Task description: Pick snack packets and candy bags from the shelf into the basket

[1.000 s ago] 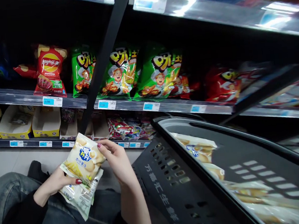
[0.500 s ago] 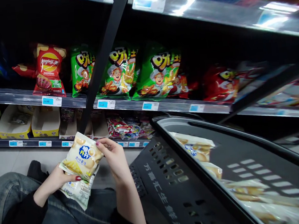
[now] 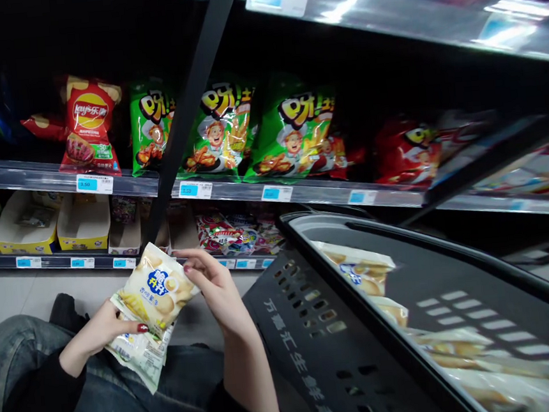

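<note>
Two cream-coloured snack bags overlap in front of me, above my lap. The upper snack bag [image 3: 159,290] has a blue cloud-shaped logo and faces me. Beneath it a second snack bag [image 3: 147,364] shows part of its printed back. My left hand [image 3: 105,330] grips both at their left side, its thumb lying over the lower bag. At the upper bag's top right corner, the thumb and fingers of my right hand [image 3: 211,279] pinch the edge. A dark grey shopping basket [image 3: 297,358] stands at my right, with several similar snack bags [image 3: 506,391] inside.
Ahead, a shelf [image 3: 138,182] carries a red Lay's bag [image 3: 89,123] and green chip bags [image 3: 292,134]. On the bottom shelf stand open yellow-and-white cartons [image 3: 84,229] and small candy packs [image 3: 229,232]. A black shelf post [image 3: 186,105] slants between the bays.
The upper bag has turned and shifted slightly right, with my right hand moving right along with it. The lower bag shows slightly more at the bottom. My left hand keeps nearly the same place.
</note>
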Available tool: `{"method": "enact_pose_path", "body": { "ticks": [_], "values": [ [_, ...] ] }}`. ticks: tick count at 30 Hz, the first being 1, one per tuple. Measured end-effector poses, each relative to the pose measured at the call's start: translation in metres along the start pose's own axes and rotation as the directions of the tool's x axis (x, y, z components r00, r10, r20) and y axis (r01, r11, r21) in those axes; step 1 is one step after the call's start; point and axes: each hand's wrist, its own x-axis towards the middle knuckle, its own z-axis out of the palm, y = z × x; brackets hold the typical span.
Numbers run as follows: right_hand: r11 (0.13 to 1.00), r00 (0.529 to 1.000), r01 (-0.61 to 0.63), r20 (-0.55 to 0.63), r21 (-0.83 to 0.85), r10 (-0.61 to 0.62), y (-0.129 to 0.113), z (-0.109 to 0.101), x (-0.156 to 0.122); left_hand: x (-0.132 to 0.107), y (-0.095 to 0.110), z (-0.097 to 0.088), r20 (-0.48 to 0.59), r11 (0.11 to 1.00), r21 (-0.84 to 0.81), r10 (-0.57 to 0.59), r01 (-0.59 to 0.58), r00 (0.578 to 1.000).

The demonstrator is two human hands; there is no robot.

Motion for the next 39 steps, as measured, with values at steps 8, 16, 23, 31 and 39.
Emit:
{"method": "enact_pose_path", "body": {
  "ticks": [8,16,23,31,39],
  "values": [
    [0.999,0.991,-0.031,0.127,-0.020,0.033,0.005,-0.014,-0.002,0.000,0.003,0.000,0.000,1.000,0.003,-0.012,0.012,1.000],
    [0.996,0.999,-0.026,0.045,-0.087,0.030,0.005,-0.012,-0.001,0.000,0.003,0.001,-0.009,1.000,0.018,-0.010,0.010,1.000],
    [0.933,0.994,0.091,0.087,-0.348,-0.065,-0.003,-0.002,-0.003,0.004,0.002,-0.003,-0.134,0.975,0.219,0.058,-0.028,0.989],
    [0.945,0.937,0.324,-0.148,0.037,-0.316,-0.006,0.004,-0.002,0.002,0.011,-0.001,-0.119,0.866,0.495,0.144,-0.068,0.982],
    [0.843,1.000,0.024,-0.029,0.537,-0.010,0.003,0.026,0.008,-0.002,0.009,-0.001,0.165,0.912,0.390,0.062,-0.123,0.984]
  ]
}}
